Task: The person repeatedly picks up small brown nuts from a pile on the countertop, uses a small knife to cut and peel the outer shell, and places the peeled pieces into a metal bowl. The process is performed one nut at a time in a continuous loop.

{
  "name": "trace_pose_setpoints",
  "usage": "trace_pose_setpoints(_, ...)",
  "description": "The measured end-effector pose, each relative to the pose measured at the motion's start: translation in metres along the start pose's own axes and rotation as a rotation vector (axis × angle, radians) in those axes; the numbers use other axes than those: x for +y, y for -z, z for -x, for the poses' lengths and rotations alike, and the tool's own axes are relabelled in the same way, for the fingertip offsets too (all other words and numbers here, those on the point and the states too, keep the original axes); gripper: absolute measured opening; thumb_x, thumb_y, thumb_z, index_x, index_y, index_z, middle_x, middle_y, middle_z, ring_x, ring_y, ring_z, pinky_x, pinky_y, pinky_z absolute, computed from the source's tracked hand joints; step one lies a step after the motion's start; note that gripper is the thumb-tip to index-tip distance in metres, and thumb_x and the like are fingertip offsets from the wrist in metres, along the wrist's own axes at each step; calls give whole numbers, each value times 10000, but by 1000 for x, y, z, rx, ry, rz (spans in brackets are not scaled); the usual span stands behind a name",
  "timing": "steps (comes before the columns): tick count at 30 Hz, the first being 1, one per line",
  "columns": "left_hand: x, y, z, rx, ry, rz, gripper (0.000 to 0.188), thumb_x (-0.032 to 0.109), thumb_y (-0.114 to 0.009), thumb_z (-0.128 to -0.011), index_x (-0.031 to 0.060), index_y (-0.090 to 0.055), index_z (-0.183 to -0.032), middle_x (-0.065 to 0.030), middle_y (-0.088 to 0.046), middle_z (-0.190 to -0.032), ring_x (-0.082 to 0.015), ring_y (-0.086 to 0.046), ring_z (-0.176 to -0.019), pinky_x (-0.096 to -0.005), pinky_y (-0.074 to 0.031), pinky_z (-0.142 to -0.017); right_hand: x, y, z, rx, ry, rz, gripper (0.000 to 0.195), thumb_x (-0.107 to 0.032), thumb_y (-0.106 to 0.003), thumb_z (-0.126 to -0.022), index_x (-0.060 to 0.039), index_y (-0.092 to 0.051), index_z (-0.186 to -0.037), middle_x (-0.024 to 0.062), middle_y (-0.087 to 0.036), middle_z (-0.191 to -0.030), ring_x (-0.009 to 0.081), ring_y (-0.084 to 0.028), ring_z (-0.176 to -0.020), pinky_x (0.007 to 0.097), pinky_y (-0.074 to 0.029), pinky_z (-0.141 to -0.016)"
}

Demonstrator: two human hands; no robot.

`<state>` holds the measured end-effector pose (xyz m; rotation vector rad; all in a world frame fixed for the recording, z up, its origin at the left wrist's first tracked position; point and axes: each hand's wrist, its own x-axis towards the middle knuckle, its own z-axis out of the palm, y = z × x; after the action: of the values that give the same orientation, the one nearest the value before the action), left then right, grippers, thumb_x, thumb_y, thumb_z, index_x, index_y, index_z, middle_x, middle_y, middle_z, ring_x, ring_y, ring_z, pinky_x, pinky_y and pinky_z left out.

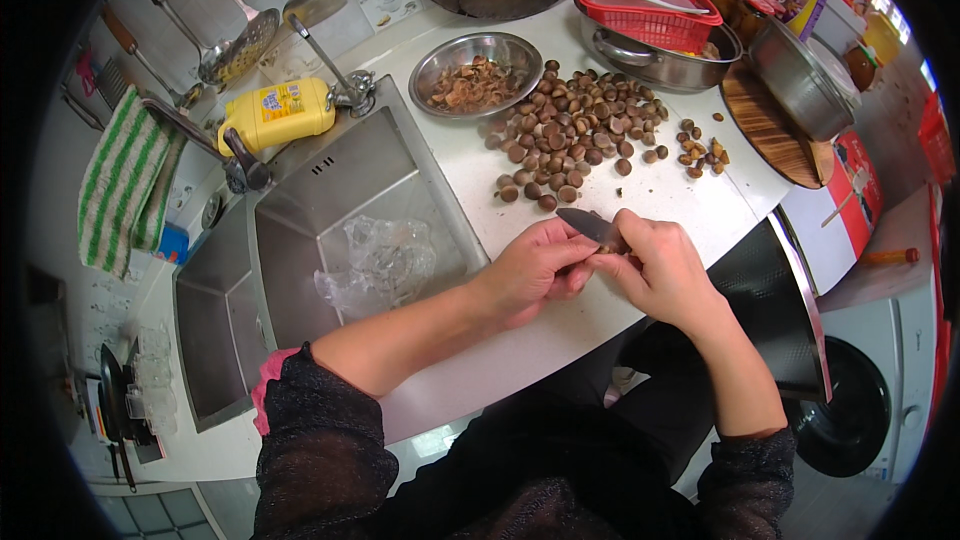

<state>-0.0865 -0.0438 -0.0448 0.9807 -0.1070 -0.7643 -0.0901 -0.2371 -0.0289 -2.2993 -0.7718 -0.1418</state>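
Observation:
A small kitchen knife (589,226) is in my right hand (664,270), its dark blade pointing left over my left fingertips. Pinched in my left hand (536,262) is a small brown thing that looks like a chestnut, mostly hidden by the fingers. Both hands meet above the counter's front edge. Just beyond them spreads a heap of brown chestnuts (577,127). To its right lies a small group of peeled, yellowish-brown chestnuts (701,154). Behind the heap, on the left, a steel bowl (424,82) holds brown shell pieces (476,86).
A steel double sink (292,270) with a crumpled clear plastic bag (382,259) is at left. A yellow jug (277,116) lies by the faucet (352,90). Back right stand a steel pot (637,64) under a red basket (649,22), and another pot (799,75) on a wooden board (757,127).

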Motion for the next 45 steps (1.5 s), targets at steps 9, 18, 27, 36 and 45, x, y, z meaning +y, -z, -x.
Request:
trace_pose_setpoints(9,-6,0,3,59,86,93,131,144,-464,-975,73,-541,-895,3,-475,-608,-69,-388,-511,-221,-270,-485,3,3,-5,-49,137,114,303,-268,-677,-825,-30,-491,-802,123,-587,-628,346,-586,-587,416,-454,-526)
trace_pose_setpoints(18,-4,1,1,49,140,244,112,120,-483,-955,82,-547,-872,4,-484,-618,-59,-349,-478,-223,-259,-463,1,13,-12,-90,218,224,295,-283,-662,-836,-37,-507,-782,129,-570,-594,334,-580,-570,426,-438,-514)
trace_pose_setpoints(27,2,-4,5,184,-87,126,130,110,-470,-944,54,-556,-864,2,-498,-631,-66,-364,-496,-236,-291,-489,-17,-4,-15,10,-102,13,281,-228,-641,-864,-22,-490,-748,171,-565,-599,365,-580,-565,432,-439,-512)
trace_pose_setpoints(36,4,8,-4,72,-42,247,157,188,-447,-983,63,-542,-970,1,-480,-668,-74,-355,-521,-222,-290,-494,-14,-8,-16,126,0,-103,195,-166,-629,-862,-22,-507,-811,141,-603,-616,303,-605,-539,375,-456,-494)
trace_pose_setpoints(45,5,15,-11,11,-17,242,180,195,-439,-995,64,-556,-1034,2,-482,-681,-81,-350,-537,-218,-291,-495,-5,5,-16,46,-153,-248,172,-80,-622,-858,-18,-462,-840,83,-436,-497,212,-439,-448,328,-365,-482)
